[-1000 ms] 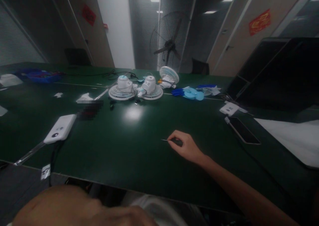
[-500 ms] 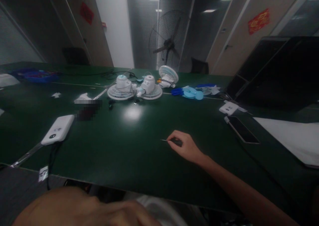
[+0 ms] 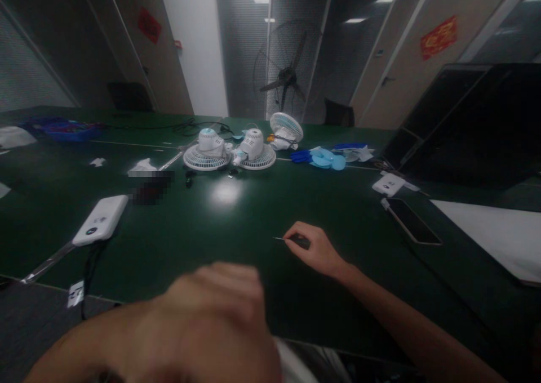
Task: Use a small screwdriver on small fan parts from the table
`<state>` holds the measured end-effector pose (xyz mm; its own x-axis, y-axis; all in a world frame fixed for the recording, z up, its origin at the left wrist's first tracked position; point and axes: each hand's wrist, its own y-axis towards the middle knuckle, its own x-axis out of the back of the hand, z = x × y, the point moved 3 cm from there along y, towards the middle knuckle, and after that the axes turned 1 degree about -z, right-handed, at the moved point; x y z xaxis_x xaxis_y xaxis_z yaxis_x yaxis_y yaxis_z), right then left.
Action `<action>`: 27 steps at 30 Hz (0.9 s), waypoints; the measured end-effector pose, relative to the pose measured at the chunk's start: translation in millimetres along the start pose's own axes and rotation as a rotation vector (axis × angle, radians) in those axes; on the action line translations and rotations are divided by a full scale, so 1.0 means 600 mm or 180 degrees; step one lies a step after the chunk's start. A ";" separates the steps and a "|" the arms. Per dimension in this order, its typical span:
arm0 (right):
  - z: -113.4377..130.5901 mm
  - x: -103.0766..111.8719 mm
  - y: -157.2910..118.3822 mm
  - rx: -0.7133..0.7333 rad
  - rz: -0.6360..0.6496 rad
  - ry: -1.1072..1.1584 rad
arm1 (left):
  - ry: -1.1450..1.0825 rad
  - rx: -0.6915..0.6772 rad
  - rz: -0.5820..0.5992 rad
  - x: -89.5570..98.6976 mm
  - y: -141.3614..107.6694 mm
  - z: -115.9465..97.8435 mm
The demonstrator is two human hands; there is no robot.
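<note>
The right hand (image 3: 310,246) pinches 1 thin metal piece (image 3: 278,238) between thumb and forefinger, low over the green table (image 3: 190,214); its long axis runs nearly sideways, tip pointing left. The left hand (image 3: 220,310) is blurred in front, so its fingers' state cannot be told.

Right hand (image 3: 310,246) pinched, forearm slanting inward; left hand (image 3: 224,310) raised, blurred.

- A thin tool (image 3: 278,238): a slim, pale, metallic-looking tip showing, the rest hidden or unclear.
- Pinched between thumb and forefinger of the right hand (image 3: 313,249), roughly level, its tip pointing left over the dark green worktop (image 3: 236,219).
</note>
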<state>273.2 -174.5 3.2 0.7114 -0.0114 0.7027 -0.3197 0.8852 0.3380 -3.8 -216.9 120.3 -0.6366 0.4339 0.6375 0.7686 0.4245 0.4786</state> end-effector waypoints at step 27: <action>0.000 0.001 -0.003 -0.0004 0.0080 0.0075 | 0.1980 0.2151 -0.0714 0.150 -0.019 0.453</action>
<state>274.1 -175.8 2.8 0.7177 0.0216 0.6960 -0.3368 0.8856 0.3198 -87.0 33.1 7.9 -0.4673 -0.1328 0.8741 0.3089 0.9018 0.3022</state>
